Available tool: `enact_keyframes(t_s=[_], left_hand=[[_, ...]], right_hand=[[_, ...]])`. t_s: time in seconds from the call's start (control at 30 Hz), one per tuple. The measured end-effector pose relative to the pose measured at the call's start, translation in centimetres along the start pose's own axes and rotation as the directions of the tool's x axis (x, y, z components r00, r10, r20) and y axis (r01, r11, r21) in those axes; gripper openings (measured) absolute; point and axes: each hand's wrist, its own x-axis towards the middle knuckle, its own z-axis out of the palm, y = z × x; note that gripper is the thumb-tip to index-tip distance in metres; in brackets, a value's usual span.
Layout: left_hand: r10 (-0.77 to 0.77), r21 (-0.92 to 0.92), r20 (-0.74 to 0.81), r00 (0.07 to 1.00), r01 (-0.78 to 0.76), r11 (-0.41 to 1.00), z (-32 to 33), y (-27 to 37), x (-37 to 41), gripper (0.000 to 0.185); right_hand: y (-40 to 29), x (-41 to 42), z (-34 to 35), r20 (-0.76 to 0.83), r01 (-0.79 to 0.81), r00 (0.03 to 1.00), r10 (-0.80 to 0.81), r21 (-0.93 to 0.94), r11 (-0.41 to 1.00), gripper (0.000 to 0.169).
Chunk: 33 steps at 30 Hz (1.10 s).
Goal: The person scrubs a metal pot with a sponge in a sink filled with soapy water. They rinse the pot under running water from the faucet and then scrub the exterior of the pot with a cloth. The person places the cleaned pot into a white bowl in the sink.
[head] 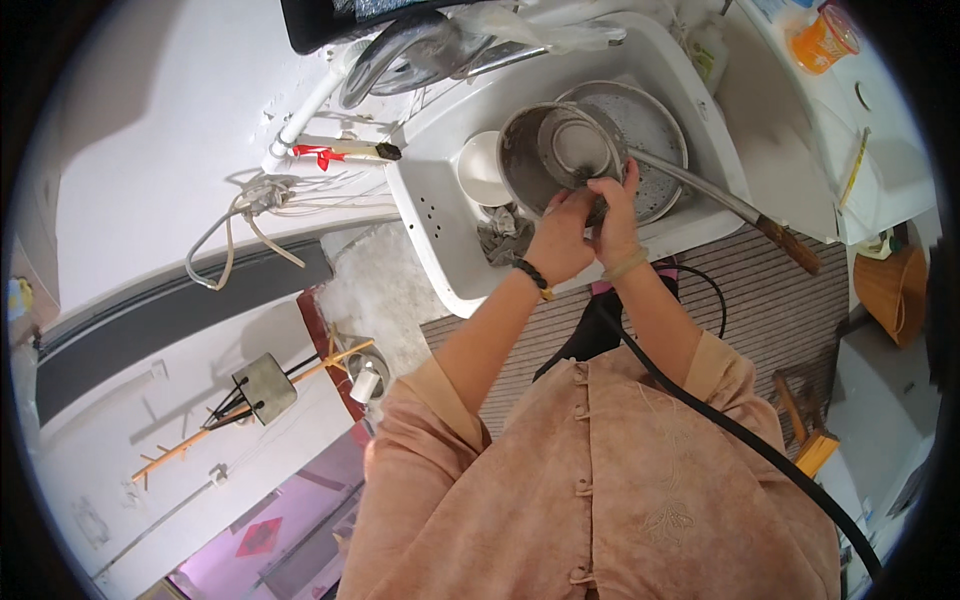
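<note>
A deep grey metal pot is tilted over the white sink, its mouth turned partly towards me. My left hand is at its near rim, fingers bent over the edge. Beside it, my right hand grips the same rim, with the thumb side by a dark patch inside the pot. A long metal handle with a wooden end runs right from behind the pot; I cannot tell what it joins. Under the pot lies a wide round metal pan holding speckled liquid. A white bowl and a crumpled grey cloth lie at left.
A chrome faucet and a plastic bag are at the sink's back. A brush with a red ribbon is by the left wall. An orange cup stands at right. A black cable crosses my right side.
</note>
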Motion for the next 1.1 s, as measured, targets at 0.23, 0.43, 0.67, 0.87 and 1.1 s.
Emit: enact_keyframes(t_s=[0.23,0.43,0.67,0.87,1.1], left_hand=[[0.161,0.575,0.004,0.987,-0.135,0.807,-2.4,-2.0,0.9,0.046],[-0.043,0.063,0.137,0.990,0.035,0.997,-2.1,0.7,1.3,0.036],[-0.007,0.833,-0.094,0.996,0.083,0.547,-2.6,-2.0,2.2,0.043],[-0.198,0.710,-0.118,0.973,0.222,0.669,-2.1,1.2,3.1,0.035],[0.085,0.412,-0.006,0.996,-0.075,0.908,-0.2,-0.2,3.6,0.034]], right_hand=[[-2.1,0.0,1.0,0.101,-0.123,0.988,0.116,0.068,0.990,0.085],[-1.4,1.3,-2.0,0.113,-0.059,0.991,0.073,-0.120,0.991,0.088],[-1.3,0.5,-2.1,0.176,0.009,0.981,0.081,-0.459,0.888,0.087],[-2.4,0.7,-2.2,0.042,-0.194,0.970,0.240,-0.467,0.863,0.084],[0.0,1.4,-4.0,0.146,-0.101,0.958,0.245,-0.633,0.768,0.083]])
